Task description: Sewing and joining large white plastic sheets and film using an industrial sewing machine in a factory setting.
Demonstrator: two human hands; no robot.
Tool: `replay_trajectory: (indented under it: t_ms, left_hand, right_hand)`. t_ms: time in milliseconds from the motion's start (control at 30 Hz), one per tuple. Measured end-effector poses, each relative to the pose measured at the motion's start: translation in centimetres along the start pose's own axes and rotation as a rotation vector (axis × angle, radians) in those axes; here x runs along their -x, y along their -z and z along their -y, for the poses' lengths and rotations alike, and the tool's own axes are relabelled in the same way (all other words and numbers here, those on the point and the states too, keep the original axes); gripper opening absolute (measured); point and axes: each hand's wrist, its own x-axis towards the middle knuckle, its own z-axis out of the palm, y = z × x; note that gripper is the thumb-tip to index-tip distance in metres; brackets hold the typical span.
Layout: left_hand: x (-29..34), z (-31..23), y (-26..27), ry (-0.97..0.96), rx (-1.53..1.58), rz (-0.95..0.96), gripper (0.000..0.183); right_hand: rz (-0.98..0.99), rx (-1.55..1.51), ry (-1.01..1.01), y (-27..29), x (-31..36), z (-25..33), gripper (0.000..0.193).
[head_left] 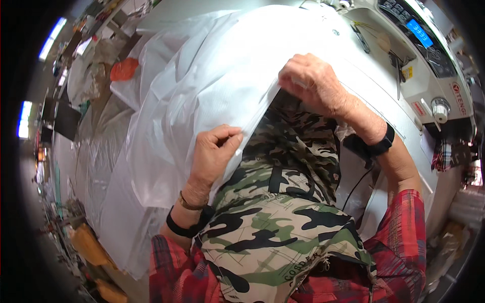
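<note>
A large sheet of sheer white fabric (172,101) spreads over the table and hangs down on the left side. My left hand (214,151) pinches its near edge between thumb and fingers. Farther up the same edge, my right hand (313,83) is closed on the fabric, its fingertips slightly blurred. Between the two hands the edge runs in a fairly straight slanting line above my lap. The camouflage apron (283,222) on my lap lies below it.
A white sewing machine (429,86) with a lit blue display stands at the right. Small scissors-like snips (360,39) lie on the white tabletop (374,91) near it. An orange-red item (124,69) and clear plastic sheeting (98,146) are on the left.
</note>
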Motion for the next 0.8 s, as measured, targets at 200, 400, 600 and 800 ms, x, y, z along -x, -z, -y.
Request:
replay_trajectory:
  t_ms: [200,400,600,800]
  left_hand:
    - [1.3,-2.1,-0.6,0.126,0.280,-0.071,0.031]
    - [1.5,-2.9,-1.2,-0.004,0.233,-0.004,0.040]
    - [0.3,-2.8,-2.3,-0.353,-0.313,-0.207,0.028]
    - [-0.6,-2.7,-2.2,-0.427,-0.357,-0.284,0.012]
  right_hand:
    - [-0.036,0.031,0.133,-1.6,0.0,-1.8,0.009]
    - [0.091,-0.068,0.154,-1.9,0.2,3.1,0.022]
    - [0.126,0.033,0.234,-1.8,-0.2,1.8,0.024]
    - [0.103,0.034,0.162,-1.4,-0.7,0.3,0.017]
